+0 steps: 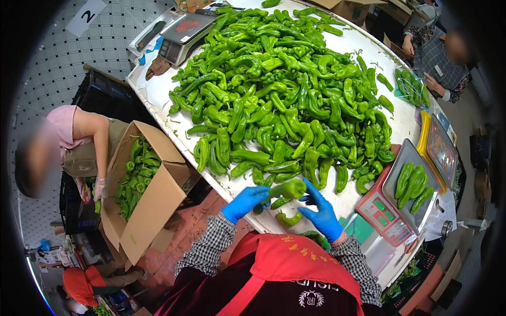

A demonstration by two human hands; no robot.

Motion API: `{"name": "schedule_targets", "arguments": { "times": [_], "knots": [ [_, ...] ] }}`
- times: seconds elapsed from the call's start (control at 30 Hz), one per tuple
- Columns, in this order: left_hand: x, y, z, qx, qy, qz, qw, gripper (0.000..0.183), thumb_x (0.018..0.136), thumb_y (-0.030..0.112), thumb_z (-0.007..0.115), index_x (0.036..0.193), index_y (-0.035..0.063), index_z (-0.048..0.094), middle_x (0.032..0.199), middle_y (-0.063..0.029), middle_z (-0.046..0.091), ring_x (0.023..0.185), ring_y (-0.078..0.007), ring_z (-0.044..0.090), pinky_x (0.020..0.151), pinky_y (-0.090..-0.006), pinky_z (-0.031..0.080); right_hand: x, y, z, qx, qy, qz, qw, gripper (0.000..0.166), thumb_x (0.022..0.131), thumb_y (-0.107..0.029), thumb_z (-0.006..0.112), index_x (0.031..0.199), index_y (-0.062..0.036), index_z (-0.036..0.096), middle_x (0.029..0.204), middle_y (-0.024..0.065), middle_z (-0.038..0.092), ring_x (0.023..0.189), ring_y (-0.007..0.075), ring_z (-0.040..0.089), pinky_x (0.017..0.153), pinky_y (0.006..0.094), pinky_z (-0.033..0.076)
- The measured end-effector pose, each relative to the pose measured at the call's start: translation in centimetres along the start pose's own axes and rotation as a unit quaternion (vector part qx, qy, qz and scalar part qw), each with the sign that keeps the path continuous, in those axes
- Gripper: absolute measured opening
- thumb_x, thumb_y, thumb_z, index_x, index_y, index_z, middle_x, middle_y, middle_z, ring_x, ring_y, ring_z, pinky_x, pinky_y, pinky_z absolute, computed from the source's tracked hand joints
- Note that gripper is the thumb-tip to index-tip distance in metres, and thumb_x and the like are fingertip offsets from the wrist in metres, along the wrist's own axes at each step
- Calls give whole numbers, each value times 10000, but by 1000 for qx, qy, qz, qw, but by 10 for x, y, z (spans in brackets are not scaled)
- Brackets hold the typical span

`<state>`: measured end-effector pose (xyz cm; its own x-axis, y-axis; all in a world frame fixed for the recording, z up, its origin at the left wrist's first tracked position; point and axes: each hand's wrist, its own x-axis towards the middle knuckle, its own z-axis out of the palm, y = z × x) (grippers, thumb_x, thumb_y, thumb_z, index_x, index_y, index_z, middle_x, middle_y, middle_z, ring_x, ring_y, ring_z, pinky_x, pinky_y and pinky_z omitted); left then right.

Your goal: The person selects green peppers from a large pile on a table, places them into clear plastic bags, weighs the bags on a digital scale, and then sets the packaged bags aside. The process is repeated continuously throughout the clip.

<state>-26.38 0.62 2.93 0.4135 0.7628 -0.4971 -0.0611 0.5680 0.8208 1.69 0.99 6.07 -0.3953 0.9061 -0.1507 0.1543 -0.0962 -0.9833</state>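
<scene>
My left hand (246, 202), in a blue glove, grips a green pepper (291, 189) by its narrow end, above the near edge of the white table (221, 189). The pepper's broad end points right, towards my right hand (322, 215). That hand is also gloved in blue. Its thumb and fingers are spread close to the pepper and hold nothing. Under the hands lie a few loose peppers, one of them a curved pepper (288, 218). Beyond them a large heap of green peppers (276, 91) covers much of the tabletop.
Right of me, a red digital scale (387, 217) carries several peppers (413, 185). A yellow-framed scale (437, 146) and a bagged pepper portion (411, 87) lie beyond. Left, a person in pink (79, 134) reaches beside an open cardboard box (154, 213). Another scale (185, 35) stands far left.
</scene>
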Motion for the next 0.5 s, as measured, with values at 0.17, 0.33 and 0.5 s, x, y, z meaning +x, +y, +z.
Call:
{"name": "schedule_targets", "arguments": {
  "times": [0.17, 0.33, 0.5],
  "knots": [
    [12, 4, 42, 185, -74, 43, 979, 334, 961, 203, 616, 1242, 22, 628, 900, -80, 683, 805, -148, 642, 725, -289, 516, 5, -20, 8, 207, -96, 45, 973, 693, 849, -103, 730, 1445, 9, 396, 1326, 122, 574, 1177, 211, 582, 1052, 338, 421],
    [32, 30, 23, 445, 288, 319, 786, 369, 821, 139, 715, 1184, 100, 665, 1025, -122, 625, 957, -315, 580, 810, -420, 480, -2, -22, -8, 255, 53, 96, 961, 506, 883, -146, 666, 1338, 23, 524, 965, 59, 680, 906, 129, 624, 845, 263, 458],
    [55, 37, -39, 646, 285, 241, 665, 563, 765, 117, 731, 1311, 122, 591, 1244, -145, 568, 1173, -380, 502, 1020, -457, 393, -7, -15, -11, 258, 69, 117, 957, 493, 885, -117, 655, 1343, 14, 528, 951, 49, 670, 920, 137, 626, 870, 270, 458]
  ]
}}
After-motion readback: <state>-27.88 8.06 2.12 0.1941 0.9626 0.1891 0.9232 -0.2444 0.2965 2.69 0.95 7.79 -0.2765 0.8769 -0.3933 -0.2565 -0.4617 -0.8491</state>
